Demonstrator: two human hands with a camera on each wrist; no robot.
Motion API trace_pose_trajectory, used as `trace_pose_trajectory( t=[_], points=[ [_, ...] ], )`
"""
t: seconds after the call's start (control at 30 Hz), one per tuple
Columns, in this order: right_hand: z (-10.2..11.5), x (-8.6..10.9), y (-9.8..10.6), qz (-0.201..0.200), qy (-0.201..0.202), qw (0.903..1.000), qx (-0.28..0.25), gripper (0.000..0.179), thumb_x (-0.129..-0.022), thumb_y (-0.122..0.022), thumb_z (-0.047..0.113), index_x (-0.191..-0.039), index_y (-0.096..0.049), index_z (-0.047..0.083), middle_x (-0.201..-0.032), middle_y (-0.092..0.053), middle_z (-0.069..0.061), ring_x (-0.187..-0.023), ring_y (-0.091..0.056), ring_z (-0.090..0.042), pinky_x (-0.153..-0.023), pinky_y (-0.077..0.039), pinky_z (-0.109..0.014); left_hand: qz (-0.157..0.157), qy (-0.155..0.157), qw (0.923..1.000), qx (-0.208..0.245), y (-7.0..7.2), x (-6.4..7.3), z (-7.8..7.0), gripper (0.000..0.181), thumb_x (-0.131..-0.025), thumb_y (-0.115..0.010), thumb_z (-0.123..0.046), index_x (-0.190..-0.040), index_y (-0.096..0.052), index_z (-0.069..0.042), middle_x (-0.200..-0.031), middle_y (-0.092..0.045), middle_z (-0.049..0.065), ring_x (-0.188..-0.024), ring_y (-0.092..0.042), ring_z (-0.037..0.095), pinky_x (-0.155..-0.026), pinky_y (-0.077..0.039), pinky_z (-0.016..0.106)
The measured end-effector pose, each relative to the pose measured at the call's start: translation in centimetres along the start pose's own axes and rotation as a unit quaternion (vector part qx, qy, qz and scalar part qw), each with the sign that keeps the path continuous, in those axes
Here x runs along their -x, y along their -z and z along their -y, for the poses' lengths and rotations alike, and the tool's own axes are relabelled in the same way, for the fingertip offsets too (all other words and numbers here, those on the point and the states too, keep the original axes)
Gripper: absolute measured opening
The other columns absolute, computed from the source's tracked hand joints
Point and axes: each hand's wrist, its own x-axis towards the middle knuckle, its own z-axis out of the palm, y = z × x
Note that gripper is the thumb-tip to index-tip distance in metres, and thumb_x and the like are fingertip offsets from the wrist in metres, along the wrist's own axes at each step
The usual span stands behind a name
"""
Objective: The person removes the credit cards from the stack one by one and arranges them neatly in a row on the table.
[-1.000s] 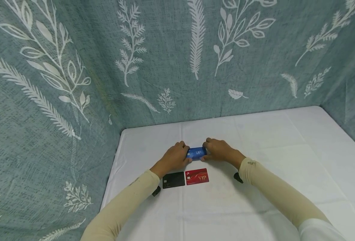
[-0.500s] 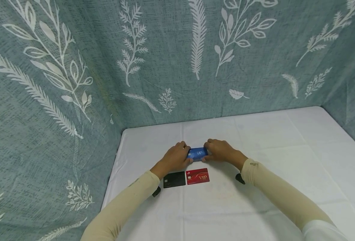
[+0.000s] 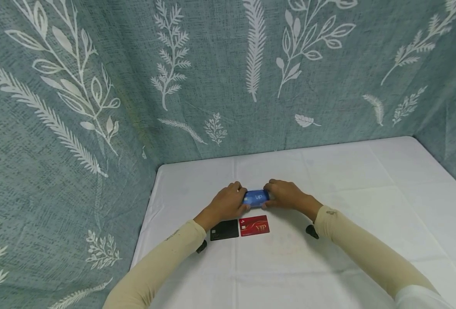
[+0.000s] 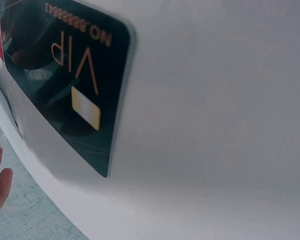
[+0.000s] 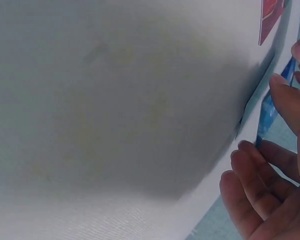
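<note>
A blue VIP card (image 3: 256, 198) is held level between both hands in the head view. The left hand (image 3: 228, 201) pinches its left end, thumb at the near edge and fingers at the far edge. At the opposite end, the right hand (image 3: 286, 195) pinches it the same way. The right wrist view shows the right thumb and fingers around the blue card (image 5: 270, 112), partly hidden. Nearer the person lie a black VIP card (image 3: 224, 230) and a red VIP card (image 3: 254, 225), side by side. Only a few left-hand fingertips (image 4: 0, 190) enter the left wrist view.
A white cloth covers the table (image 3: 351, 206). Behind and beside it hangs a green-grey curtain (image 3: 220, 77) with white leaf prints. Dark wrist devices (image 3: 311, 231) sit under both forearms, close over the cloth; the left forearm passes beside the black card.
Both hands have shifted slightly to the right, carrying the blue card with them. The black and red cards stay in place on the cloth.
</note>
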Motion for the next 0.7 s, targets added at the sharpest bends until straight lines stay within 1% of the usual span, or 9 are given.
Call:
trace_pose_trajectory(
  t=[0.17, 0.33, 0.5, 0.7],
  points=[
    [-0.08, 0.31, -0.14, -0.012, 0.004, 0.9999, -0.006, 0.057, -0.077, -0.075, 0.044, -0.115, -0.064, 0.004, -0.096, -0.061, -0.004, -0.081, -0.057, -0.012, -0.072, -0.050, -0.031, -0.006, -0.007, 0.9999, -0.012, 0.03, 0.04, -0.24, 0.054, -0.090, -0.058, -0.044, -0.126, -0.055, -0.004, -0.110, -0.052, 0.008, -0.092, -0.051, 0.016, -0.081, -0.048, 0.033],
    [0.03, 0.53, -0.09, -0.012, 0.001, 0.9999, -0.006, 0.060, -0.075, -0.077, 0.045, -0.116, -0.064, 0.004, -0.098, -0.062, -0.004, -0.082, -0.057, -0.012, -0.073, -0.051, -0.031, -0.004, -0.008, 0.9998, -0.016, -0.12, 0.08, -0.35, 0.055, -0.090, -0.057, -0.045, -0.126, -0.055, -0.005, -0.110, -0.052, 0.008, -0.092, -0.051, 0.016, -0.081, -0.048, 0.032],
    [0.03, 0.81, -0.11, -0.014, -0.001, 0.9999, 0.007, 0.064, -0.071, -0.078, 0.049, -0.116, -0.065, 0.006, -0.100, -0.063, -0.004, -0.083, -0.058, -0.013, -0.073, -0.052, -0.031, -0.009, -0.017, 0.9997, -0.017, -0.32, 0.08, -0.49, 0.056, -0.090, -0.056, -0.047, -0.126, -0.055, -0.004, -0.109, -0.053, 0.008, -0.091, -0.052, 0.016, -0.080, -0.049, 0.032],
    [-0.09, 1.06, -0.30, -0.024, 0.003, 0.9997, 0.007, 0.062, -0.071, -0.079, 0.047, -0.115, -0.065, 0.006, -0.098, -0.062, -0.003, -0.081, -0.058, -0.011, -0.071, -0.052, -0.031, -0.008, -0.019, 0.9995, -0.023, -0.48, 0.10, -0.58, 0.056, -0.090, -0.055, -0.048, -0.126, -0.055, -0.005, -0.109, -0.053, 0.007, -0.090, -0.051, 0.015, -0.080, -0.049, 0.030]
  ],
)
